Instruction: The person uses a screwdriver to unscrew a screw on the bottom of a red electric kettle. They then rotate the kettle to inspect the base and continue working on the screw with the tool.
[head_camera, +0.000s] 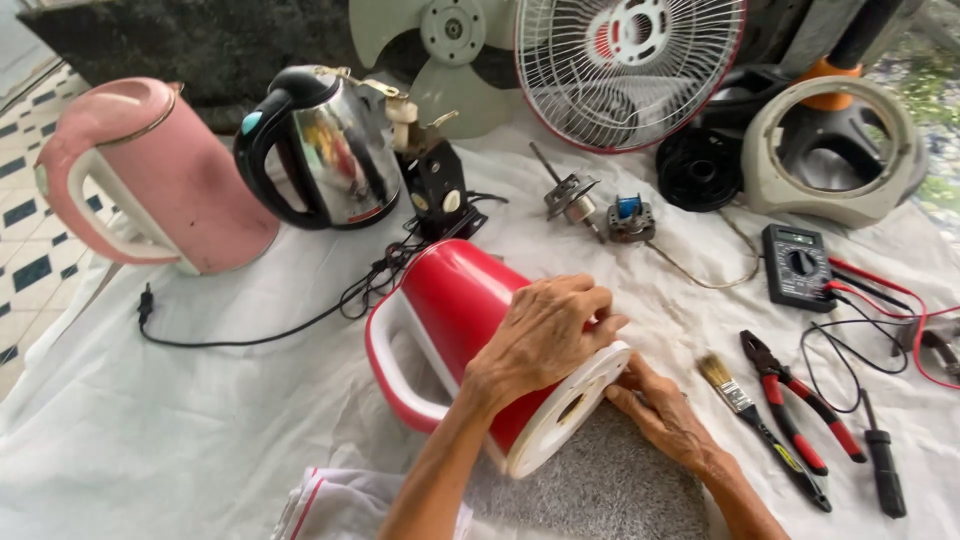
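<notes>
A red electric kettle (455, 300) with a white handle lies on its side on a white cloth (200, 400), its white base facing me. My left hand (545, 330) rests over the kettle's body near the base and grips it. My right hand (665, 410) lies on a grey pad (600, 490) beside the base, fingertips touching the white base rim. Whether my right hand holds anything small is hidden.
A pink kettle (150, 175) and a steel kettle (325, 150) stand at the back left with a black cord (250, 335). Fan blade (440, 50), fan grille (630, 65), motor parts (590, 205), a multimeter (798, 265), brush (735, 395), red pliers (800, 400) and a screwdriver (882, 460) lie to the right.
</notes>
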